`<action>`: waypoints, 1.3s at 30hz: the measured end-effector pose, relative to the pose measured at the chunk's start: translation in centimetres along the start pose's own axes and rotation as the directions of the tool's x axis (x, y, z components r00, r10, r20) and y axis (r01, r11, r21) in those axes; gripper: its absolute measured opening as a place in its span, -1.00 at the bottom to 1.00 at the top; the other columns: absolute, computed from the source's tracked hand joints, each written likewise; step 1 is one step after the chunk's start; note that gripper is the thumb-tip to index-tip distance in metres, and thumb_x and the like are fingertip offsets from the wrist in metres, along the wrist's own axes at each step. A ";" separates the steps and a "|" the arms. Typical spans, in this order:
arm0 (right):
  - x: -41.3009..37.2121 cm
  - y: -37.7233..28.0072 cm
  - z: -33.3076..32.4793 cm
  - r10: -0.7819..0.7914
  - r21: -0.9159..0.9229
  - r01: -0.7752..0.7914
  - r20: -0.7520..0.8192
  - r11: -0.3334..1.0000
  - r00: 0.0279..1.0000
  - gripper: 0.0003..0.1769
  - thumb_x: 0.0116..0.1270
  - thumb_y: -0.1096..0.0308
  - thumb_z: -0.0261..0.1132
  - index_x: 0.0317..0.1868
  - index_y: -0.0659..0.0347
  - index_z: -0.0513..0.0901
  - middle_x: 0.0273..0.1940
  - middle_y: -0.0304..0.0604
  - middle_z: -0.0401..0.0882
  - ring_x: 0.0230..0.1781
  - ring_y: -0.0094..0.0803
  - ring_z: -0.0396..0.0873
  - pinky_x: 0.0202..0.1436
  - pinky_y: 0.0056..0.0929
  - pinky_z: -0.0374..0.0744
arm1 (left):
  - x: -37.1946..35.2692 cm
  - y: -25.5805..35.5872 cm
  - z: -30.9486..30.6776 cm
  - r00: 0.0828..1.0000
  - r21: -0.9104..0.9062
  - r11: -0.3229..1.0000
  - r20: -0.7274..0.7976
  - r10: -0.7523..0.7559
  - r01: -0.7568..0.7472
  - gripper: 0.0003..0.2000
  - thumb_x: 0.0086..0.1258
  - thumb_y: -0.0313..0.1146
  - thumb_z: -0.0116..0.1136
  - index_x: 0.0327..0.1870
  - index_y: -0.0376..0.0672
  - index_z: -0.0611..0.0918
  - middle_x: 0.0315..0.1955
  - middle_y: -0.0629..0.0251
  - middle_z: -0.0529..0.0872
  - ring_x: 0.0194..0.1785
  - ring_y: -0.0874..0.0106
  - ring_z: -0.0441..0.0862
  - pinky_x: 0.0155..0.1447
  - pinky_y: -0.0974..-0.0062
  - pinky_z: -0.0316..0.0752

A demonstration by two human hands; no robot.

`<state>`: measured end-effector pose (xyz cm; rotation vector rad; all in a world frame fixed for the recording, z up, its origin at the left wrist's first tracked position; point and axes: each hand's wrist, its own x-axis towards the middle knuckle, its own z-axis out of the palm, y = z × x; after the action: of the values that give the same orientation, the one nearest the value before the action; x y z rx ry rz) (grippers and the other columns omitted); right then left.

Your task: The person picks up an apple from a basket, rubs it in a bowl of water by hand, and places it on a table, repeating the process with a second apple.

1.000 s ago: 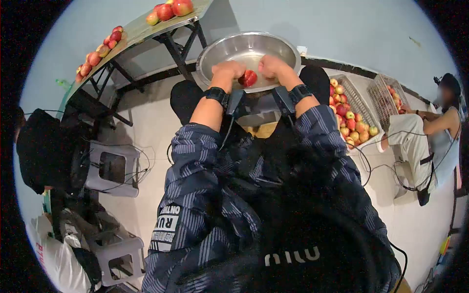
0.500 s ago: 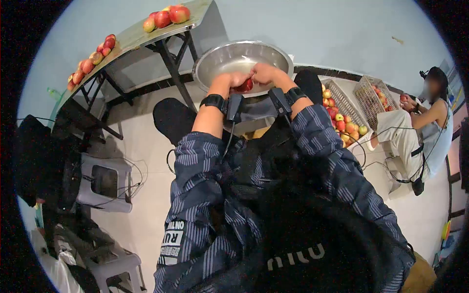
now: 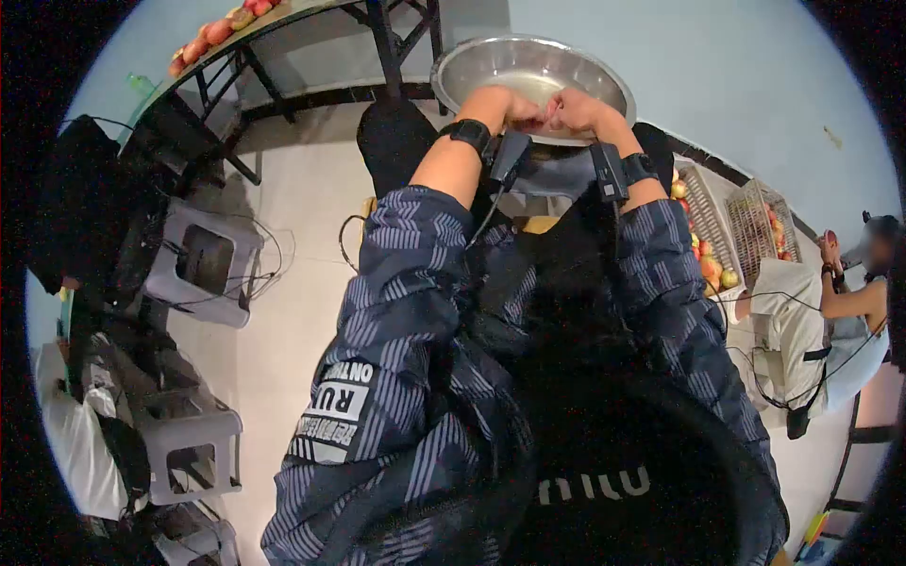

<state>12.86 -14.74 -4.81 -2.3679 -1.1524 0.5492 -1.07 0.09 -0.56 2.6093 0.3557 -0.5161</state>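
Note:
Both hands meet over the near side of a wide metal basin (image 3: 604, 80). My left hand (image 3: 517, 108) is closed, its fingers curled and turned towards the other hand. Against it, fingertips pressed together, is my right hand (image 3: 578, 110), also closed. Whatever lies between them is hidden by the fingers; no red apple shows there at this moment. A dark band with a small black device sits on each wrist. Light shows on the basin's bare inside behind the hands.
Apples (image 3: 218, 32) line a table edge at the upper left. At right stand a crate (image 3: 710, 203) and a basket (image 3: 747, 219) of apples, beside a seated person (image 3: 845, 302) holding a red fruit. Grey stools (image 3: 209, 259) and cables lie left.
The view has shifted, so the basin and hands appear higher and further right. The red apple seen under my left hand is out of sight. The seated person's hands are raised.

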 end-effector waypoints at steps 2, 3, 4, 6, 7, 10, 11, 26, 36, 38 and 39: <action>-0.9 -1.0 0.2 -0.057 -0.068 0.049 -0.122 0.996 0.991 -0.67 0.06 0.35 0.49 -0.13 0.19 0.71 -0.23 -0.08 0.75 -0.24 -0.32 0.65 -0.19 -0.30 0.62 | -1.2 0.1 0.6 0.999 0.056 0.997 -0.029 -0.046 0.048 0.02 0.06 0.70 -0.21 0.24 -0.04 0.62 0.15 0.20 0.68 0.24 0.27 0.59 0.34 0.28 0.37; -1.5 -1.7 0.4 -0.086 -0.101 0.068 -0.180 0.993 0.980 -0.67 0.06 0.36 0.50 -0.13 0.19 0.70 -0.23 -0.08 0.75 -0.24 -0.31 0.65 -0.18 -0.29 0.62 | 0.1 -0.1 1.1 0.990 0.077 0.989 -0.075 -0.123 0.129 0.04 0.04 0.72 -0.27 0.24 -0.03 0.63 0.11 0.21 0.71 0.23 0.30 0.61 0.34 0.32 0.37; -2.2 -3.1 0.2 0.040 -0.049 -0.048 -0.164 0.998 0.986 -0.58 0.02 0.37 0.53 -0.06 0.16 0.69 -0.20 -0.04 0.75 -0.20 -0.23 0.67 -0.13 -0.27 0.63 | 1.8 -0.4 1.2 0.972 0.097 0.973 -0.130 -0.196 0.209 0.07 0.02 0.75 -0.32 0.25 -0.02 0.63 0.06 0.22 0.74 0.23 0.32 0.62 0.34 0.36 0.38; -1.6 -2.8 0.3 -0.024 -0.133 -0.009 -0.244 0.991 0.970 -0.60 0.00 0.35 0.55 -0.09 0.16 0.70 -0.19 -0.02 0.75 -0.21 -0.18 0.68 -0.12 -0.27 0.63 | 2.7 -0.6 1.0 0.946 0.126 0.953 -0.209 -0.247 0.276 0.08 -0.01 0.77 -0.35 0.20 -0.01 0.67 -0.02 0.24 0.78 0.16 0.35 0.69 0.31 0.43 0.41; -1.3 -2.5 0.3 -0.058 -0.175 0.007 -0.285 0.985 0.957 -0.60 -0.01 0.34 0.56 -0.11 0.16 0.71 -0.18 0.00 0.75 -0.21 -0.16 0.68 -0.11 -0.26 0.64 | 2.0 -0.5 0.6 0.948 0.092 0.959 -0.200 -0.247 0.269 0.06 0.01 0.75 -0.33 0.19 -0.01 0.67 -0.03 0.25 0.78 0.16 0.37 0.69 0.30 0.43 0.41; -0.8 -2.2 0.1 -0.021 -0.125 -0.010 -0.243 0.992 0.970 -0.62 -0.06 0.33 0.58 -0.17 0.19 0.72 -0.19 0.01 0.75 -0.23 -0.13 0.68 -0.11 -0.26 0.64 | 0.5 0.2 0.9 0.937 0.133 0.958 -0.279 -0.209 0.253 -0.15 0.16 0.64 -0.26 0.05 0.14 0.75 -0.10 0.37 0.80 0.11 0.47 0.70 0.30 0.47 0.40; -0.8 -2.2 -0.1 -0.014 -0.099 -0.012 -0.260 0.995 0.966 -0.64 -0.07 0.34 0.58 -0.20 0.19 0.72 -0.21 0.00 0.75 -0.23 -0.15 0.69 -0.12 -0.26 0.64 | 0.7 0.0 0.9 0.952 0.121 0.966 -0.237 -0.195 0.228 -0.21 0.17 0.62 -0.24 0.01 0.20 0.76 -0.12 0.40 0.80 0.07 0.49 0.70 0.29 0.46 0.40; -0.3 -1.3 -0.4 -0.027 -0.124 -0.004 -0.243 0.992 0.970 -0.51 -0.10 0.23 0.56 -0.13 0.20 0.64 -0.22 -0.02 0.72 -0.19 -0.22 0.69 -0.08 -0.26 0.63 | 4.9 -2.5 1.3 1.000 -0.056 0.998 -0.022 -0.022 0.021 -0.41 0.25 0.38 0.02 -0.07 0.05 0.72 -0.05 0.34 0.70 -0.09 0.34 0.52 0.14 0.27 0.39; -0.6 -1.2 0.0 0.017 -0.109 -0.041 -0.216 0.993 0.976 -0.50 -0.17 0.13 0.57 -0.22 0.19 0.66 -0.24 -0.08 0.72 -0.21 -0.25 0.67 -0.13 -0.30 0.63 | -3.4 0.2 0.2 0.997 -0.073 0.995 -0.036 0.066 -0.068 -0.20 0.11 0.51 0.05 0.12 -0.01 0.67 0.12 0.30 0.69 0.09 0.29 0.57 0.23 0.32 0.42; -0.8 -1.4 0.0 0.049 -0.049 -0.060 -0.203 0.997 0.978 -0.52 -0.15 0.16 0.57 -0.22 0.19 0.65 -0.25 -0.08 0.72 -0.23 -0.27 0.66 -0.15 -0.30 0.62 | -5.0 0.5 -0.1 0.993 -0.064 0.994 -0.076 0.088 -0.093 -0.21 0.13 0.51 0.04 0.11 -0.01 0.69 0.10 0.28 0.71 0.07 0.27 0.60 0.21 0.32 0.44; -0.6 -1.2 0.0 0.065 -0.012 -0.068 -0.190 0.998 0.980 -0.53 -0.15 0.17 0.57 -0.23 0.19 0.65 -0.26 -0.09 0.71 -0.24 -0.27 0.65 -0.16 -0.29 0.62 | -4.8 0.2 -0.2 0.991 -0.032 0.995 -0.099 0.095 -0.099 -0.23 0.15 0.50 0.03 0.09 -0.01 0.70 0.07 0.28 0.73 0.05 0.26 0.61 0.20 0.31 0.45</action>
<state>11.72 -14.57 -4.06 -2.4214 -1.0011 0.3269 -5.28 -0.80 1.66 2.6061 0.2655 -0.3475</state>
